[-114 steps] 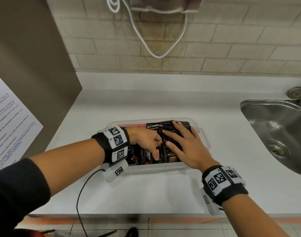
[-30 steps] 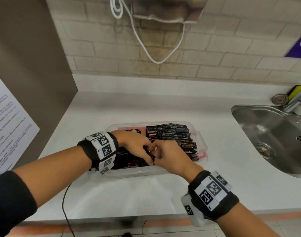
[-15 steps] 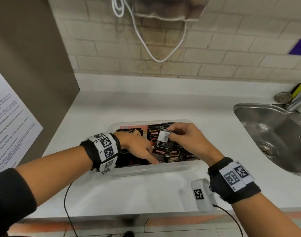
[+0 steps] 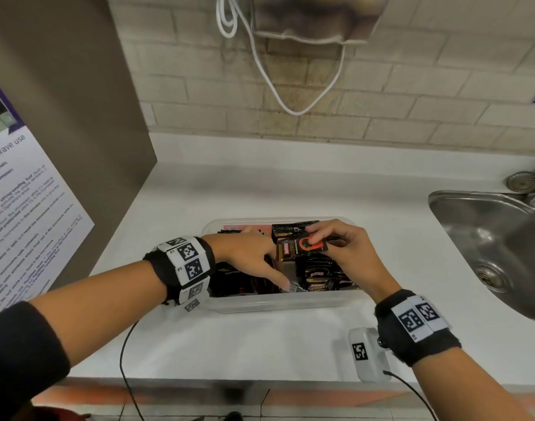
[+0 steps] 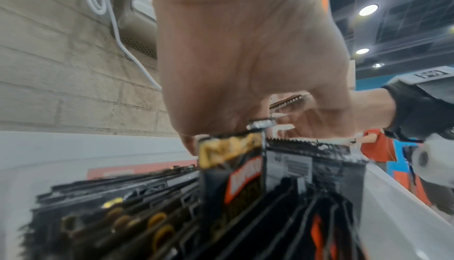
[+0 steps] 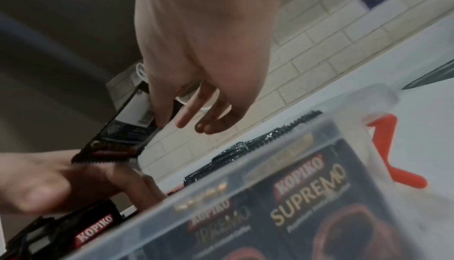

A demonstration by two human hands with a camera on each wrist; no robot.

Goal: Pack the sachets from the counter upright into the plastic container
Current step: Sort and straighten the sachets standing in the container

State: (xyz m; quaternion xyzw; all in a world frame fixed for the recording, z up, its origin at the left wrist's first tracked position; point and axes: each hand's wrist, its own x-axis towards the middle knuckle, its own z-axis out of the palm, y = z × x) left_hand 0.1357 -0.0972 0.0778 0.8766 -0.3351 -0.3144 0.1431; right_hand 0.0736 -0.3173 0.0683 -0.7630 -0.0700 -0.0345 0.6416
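A clear plastic container [image 4: 278, 302] sits on the white counter [image 4: 290, 183], holding several black Kopiko sachets [image 4: 321, 275], many on edge. My left hand [image 4: 254, 256] is inside it, fingers straight, pressing the left group of sachets [image 4: 236, 281] aside so a gap stays open at the middle. Just above the container my right hand [image 4: 316, 238] pinches one black sachet [image 4: 302, 249] between thumb and fingers. The right wrist view shows that sachet [image 6: 123, 132] held tilted over the container wall [image 6: 221, 202]. In the left wrist view, sachet tops [image 5: 245, 177] stand under my left hand [image 5: 233, 89].
A steel sink [image 4: 488, 247] lies to the right with a strainer [image 4: 521, 181] on its rim. On the left stands a brown panel [image 4: 62, 117] with a printed notice [image 4: 23, 223]. A white cable [image 4: 290, 86] hangs on the brick wall. The counter's front edge is close.
My right hand has lifted one sachet out of the pile and turned it so its printed front faces up. The left hand has stayed in the container, fingers spreading the gap.
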